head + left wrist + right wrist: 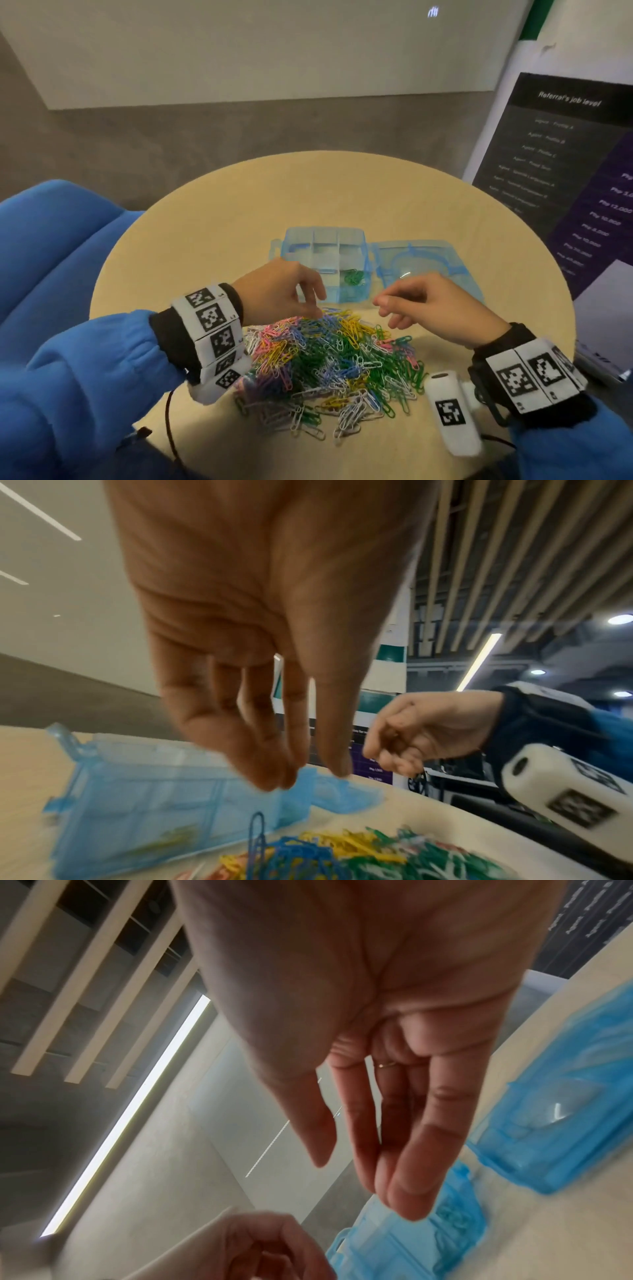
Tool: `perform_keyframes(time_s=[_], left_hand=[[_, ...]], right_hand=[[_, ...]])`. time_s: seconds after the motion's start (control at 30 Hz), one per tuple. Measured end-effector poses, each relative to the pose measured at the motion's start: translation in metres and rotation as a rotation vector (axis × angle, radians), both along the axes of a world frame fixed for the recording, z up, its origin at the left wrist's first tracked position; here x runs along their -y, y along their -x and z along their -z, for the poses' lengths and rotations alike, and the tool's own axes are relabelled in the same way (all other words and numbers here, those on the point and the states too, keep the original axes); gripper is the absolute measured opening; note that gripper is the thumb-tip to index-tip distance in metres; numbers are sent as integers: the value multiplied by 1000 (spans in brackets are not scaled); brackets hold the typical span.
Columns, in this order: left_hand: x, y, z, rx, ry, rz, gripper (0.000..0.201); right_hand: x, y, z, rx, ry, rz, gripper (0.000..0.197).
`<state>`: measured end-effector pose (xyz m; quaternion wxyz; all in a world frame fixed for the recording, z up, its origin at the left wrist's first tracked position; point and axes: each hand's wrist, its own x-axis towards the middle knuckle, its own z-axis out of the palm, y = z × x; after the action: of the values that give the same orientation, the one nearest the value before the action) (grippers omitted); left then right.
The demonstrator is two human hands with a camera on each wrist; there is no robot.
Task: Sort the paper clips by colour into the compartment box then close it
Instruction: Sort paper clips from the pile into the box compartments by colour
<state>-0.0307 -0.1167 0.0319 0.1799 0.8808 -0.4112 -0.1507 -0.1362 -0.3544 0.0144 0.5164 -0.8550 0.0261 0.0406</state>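
Observation:
A heap of mixed paper clips [329, 363], pink, yellow, green, blue and white, lies on the round table in front of me. Behind it stands the clear blue compartment box [325, 260], with its lid [424, 267] flipped open to the right. Green clips [354, 277] fill one near compartment, and yellow clips [171, 837] show in another. My left hand [317, 305] hangs over the heap's far edge, fingers pointing down and holding nothing. My right hand [380, 306] hovers to the right of it, in front of the lid, fingers relaxed and empty.
The beige round table [239, 222] falls away at its curved edge on all sides. A blue sofa [51, 257] stands at the left. A dark poster board [565, 164] leans at the right.

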Motion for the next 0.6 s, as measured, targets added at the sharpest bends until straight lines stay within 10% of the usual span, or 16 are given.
perform_keyframes(time_s=[0.27,0.6], left_hand=[[-2,19,26,320,-473,199,95],[12,15,29,247,-408,220,45]], right_hand=[[-2,1,0,-14,56,-39,19],[-5,2,0,-51,56,-48,19]])
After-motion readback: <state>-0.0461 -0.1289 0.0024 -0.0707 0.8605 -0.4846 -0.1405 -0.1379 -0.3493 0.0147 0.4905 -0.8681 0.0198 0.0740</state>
